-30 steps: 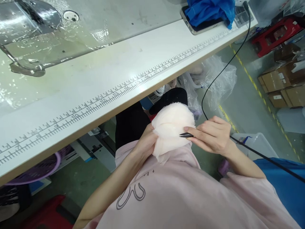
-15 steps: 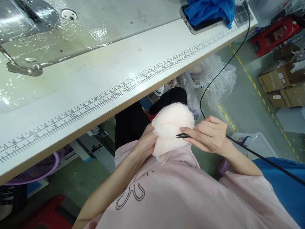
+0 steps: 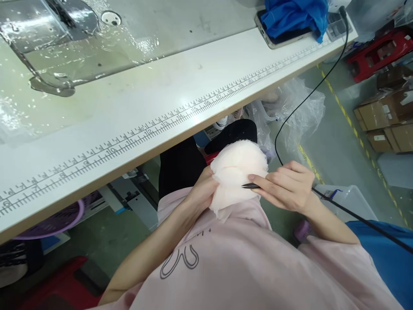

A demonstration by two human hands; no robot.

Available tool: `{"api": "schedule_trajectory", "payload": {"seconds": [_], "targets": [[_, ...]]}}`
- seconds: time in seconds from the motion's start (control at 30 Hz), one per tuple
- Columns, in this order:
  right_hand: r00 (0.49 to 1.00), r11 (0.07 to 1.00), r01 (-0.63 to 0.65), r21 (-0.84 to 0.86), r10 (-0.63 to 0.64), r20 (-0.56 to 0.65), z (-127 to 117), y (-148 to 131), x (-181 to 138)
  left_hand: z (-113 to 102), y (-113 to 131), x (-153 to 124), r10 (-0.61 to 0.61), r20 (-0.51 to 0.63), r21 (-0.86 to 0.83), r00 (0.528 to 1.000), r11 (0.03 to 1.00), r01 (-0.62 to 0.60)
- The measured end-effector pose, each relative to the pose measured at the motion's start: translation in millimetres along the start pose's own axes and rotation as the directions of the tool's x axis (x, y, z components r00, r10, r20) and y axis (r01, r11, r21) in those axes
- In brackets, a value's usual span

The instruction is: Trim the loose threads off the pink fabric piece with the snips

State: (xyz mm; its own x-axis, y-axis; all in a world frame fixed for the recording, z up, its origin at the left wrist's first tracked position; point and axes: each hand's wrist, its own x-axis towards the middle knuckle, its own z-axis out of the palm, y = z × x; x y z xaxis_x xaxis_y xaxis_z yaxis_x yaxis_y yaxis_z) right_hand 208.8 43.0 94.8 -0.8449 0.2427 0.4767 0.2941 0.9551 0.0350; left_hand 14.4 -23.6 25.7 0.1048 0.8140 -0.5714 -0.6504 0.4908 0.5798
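Note:
A pale, cream-white fabric piece [image 3: 240, 161] with a rounded, cup-like top and fuzzy edges is held above my lap. Thin, sheer cloth hangs from its lower side. My left hand [image 3: 206, 187] is closed on its left edge, the fingers partly hidden behind the cloth. In my right hand [image 3: 288, 185] is a small black pointed tool [image 3: 250, 186], its tip lying against the front of the fabric. Whether it is snips or tweezers I cannot make out. My right index finger is stretched along it, touching or very near the cloth.
A sewing table [image 3: 226, 71] with a printed ruler edge crosses in front of me, bearing a machine bed [image 3: 58, 21], a phone [image 3: 271, 41] and blue cloth [image 3: 295, 19]. A black cable [image 3: 298, 101] runs past my right hand. Plastic bags, cartons [image 3: 383, 114] and a bin [image 3: 348, 200] stand to the right.
The view has shifted a little, so the table and surroundings sit slightly farther right. Both hands keep their hold, and the tool tip stays at nearly the same place on the fabric.

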Motion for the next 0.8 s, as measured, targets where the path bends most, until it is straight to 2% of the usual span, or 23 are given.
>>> {"api": "schedule_trajectory", "payload": {"seconds": [0.33, 0.5, 0.63, 0.8], "targets": [[1.000, 1.000, 0.019, 0.015, -0.019, -0.002, 4, -2, 7, 1, 0, 0, 0.001, -0.007, 0.036, 1.000, 0.999, -0.001], [0.999, 0.998, -0.026, 0.063, 0.028, -0.034, 1, 1, 2, 2, 2, -1, -0.003, -0.014, 0.005, 1.000, 1.000, 0.003], [0.997, 0.997, -0.070, 0.036, 0.071, -0.037, -3, 3, -5, 1, 3, 0, -0.022, -0.035, -0.022, 0.999, 1.000, 0.021], [0.999, 0.999, -0.008, -0.035, 0.006, -0.049, -1, 0, -3, -1, 4, 0, -0.054, -0.015, -0.059, 0.998, 0.997, 0.053]]}}
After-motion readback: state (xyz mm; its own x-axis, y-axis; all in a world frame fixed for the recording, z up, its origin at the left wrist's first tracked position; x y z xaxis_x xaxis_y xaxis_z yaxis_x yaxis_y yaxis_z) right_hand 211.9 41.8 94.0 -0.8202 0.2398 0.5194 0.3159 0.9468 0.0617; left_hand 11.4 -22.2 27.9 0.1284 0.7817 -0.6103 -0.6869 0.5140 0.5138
